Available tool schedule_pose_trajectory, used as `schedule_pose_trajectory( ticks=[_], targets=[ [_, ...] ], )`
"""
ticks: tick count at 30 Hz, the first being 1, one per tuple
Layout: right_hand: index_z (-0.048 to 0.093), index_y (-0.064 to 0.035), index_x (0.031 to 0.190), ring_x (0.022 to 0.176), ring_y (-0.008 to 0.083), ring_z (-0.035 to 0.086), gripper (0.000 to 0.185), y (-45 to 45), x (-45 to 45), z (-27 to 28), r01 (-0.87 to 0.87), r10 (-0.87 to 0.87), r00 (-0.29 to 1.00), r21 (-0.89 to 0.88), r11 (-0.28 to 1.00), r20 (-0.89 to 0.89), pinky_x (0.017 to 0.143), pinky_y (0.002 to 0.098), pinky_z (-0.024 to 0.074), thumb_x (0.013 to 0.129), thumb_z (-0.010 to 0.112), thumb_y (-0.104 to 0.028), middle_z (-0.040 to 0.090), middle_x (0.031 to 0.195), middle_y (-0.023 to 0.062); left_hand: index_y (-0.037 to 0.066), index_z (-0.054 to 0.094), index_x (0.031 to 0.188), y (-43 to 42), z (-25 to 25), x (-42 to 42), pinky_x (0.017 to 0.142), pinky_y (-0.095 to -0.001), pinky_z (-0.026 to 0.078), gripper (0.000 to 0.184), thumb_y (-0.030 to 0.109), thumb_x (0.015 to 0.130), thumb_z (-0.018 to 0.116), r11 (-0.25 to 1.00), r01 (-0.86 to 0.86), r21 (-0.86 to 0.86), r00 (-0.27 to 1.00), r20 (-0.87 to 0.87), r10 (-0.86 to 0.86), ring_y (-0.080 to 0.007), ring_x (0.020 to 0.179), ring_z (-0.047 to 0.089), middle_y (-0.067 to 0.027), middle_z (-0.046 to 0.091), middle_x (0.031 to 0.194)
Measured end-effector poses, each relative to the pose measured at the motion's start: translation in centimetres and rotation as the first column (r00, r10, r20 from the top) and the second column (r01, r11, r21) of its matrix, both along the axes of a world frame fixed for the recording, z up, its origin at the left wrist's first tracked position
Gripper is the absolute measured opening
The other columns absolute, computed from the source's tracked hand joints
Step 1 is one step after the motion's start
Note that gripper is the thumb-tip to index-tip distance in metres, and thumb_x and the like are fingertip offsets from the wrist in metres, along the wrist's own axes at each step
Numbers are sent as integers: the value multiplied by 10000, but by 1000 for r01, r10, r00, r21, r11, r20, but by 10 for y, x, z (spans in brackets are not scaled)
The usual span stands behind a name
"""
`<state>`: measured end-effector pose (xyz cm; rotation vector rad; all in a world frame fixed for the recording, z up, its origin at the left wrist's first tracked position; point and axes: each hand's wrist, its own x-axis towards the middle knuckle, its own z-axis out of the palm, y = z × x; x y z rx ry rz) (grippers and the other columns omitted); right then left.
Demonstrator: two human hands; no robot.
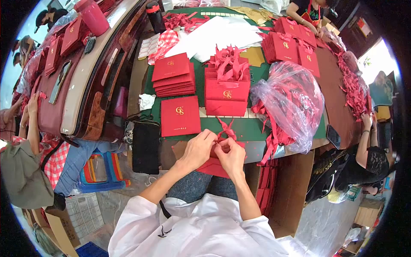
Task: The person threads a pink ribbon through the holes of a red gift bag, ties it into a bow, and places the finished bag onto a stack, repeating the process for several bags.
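Over my lap, a red paper bag (212, 167) lies at the table's near edge, mostly hidden under my hands. A red ribbon (227, 128) rises in loops from its top. My left hand (199, 149) is closed, thumb and fingers pinching the ribbon close to the bag. Pinching from the other side is my right hand (231, 156), its fingertips almost touching the left ones. Just beyond stand red bags with ribbon handles (227, 95), bearing gold print. To their left are a stack of flat red bags (172, 73) and a single flat one (180, 115).
A clear plastic bag of red ribbons (295, 105) bulges at right, above an open cardboard box (293, 192). White sheets (214, 36) cover the far table. A black pouch (145, 145) hangs left; a phone (333, 136) lies right. Other people work on several sides.
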<state>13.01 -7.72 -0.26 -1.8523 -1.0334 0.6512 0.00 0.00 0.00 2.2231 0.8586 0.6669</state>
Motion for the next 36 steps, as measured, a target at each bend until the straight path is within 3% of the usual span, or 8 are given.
schedule_pose_trajectory(
  ticks=[8,15,21,27,31,33,35,36],
  targets=[
    [662,-18,811,659,272,712,136,4,0,2,-51,57,990,-45,998,132,635,371,558,802,729,-136,708,718,136,14,579,947,-8,-3,4,731,-452,503,72,24,877,591,996,-32,86,999,7,32,-376,859,606,-171,589,909],
    [622,-15,930,720,278,720,144,-1,-6,1,-42,44,999,132,990,-10,644,377,555,846,717,-82,713,817,143,0,565,961,-2,-2,-2,740,-463,497,81,6,881,572,998,-59,-5,997,49,59,-394,869,600,-188,584,909],
    [642,-15,957,774,240,711,136,-2,3,14,-143,114,961,103,984,251,680,320,550,849,721,-45,698,860,118,-3,562,985,3,0,-2,733,-464,499,95,16,892,576,999,44,-32,995,96,-41,-406,864,602,-199,586,921],
    [704,-29,922,777,325,641,107,0,30,34,-258,199,857,61,964,475,701,414,513,897,659,-122,650,900,140,12,595,954,-5,9,-1,709,-427,505,146,23,831,672,993,41,-107,996,88,-32,-363,820,604,-152,595,897],
    [706,2,846,760,372,641,167,10,48,23,-440,466,845,-156,884,261,710,434,503,878,660,-155,671,818,157,27,599,920,-11,6,0,704,-408,498,164,-11,785,685,991,71,116,984,156,-89,-337,801,587,-131,585,860],
    [707,14,839,696,300,659,161,17,59,15,-506,519,825,-116,854,222,662,382,508,847,676,-143,688,778,129,27,588,896,-12,8,-2,706,-413,493,142,-22,794,673,984,102,144,979,161,-125,-339,801,581,-133,579,850],
    [715,7,845,637,168,639,159,20,62,14,-527,519,847,-55,848,-112,605,316,496,833,699,-151,681,727,74,27,583,889,-14,9,-2,703,-414,491,139,-27,794,669,984,100,147,978,165,-124,-340,797,579,-133,580,850],
    [715,7,845,637,168,639,159,20,60,16,-526,518,848,-53,849,-110,605,316,496,833,699,-151,681,727,74,27,579,881,-13,10,-2,700,-415,490,136,-33,794,665,984,98,149,978,170,-123,-341,794,578,-134,580,850]
  ],
)
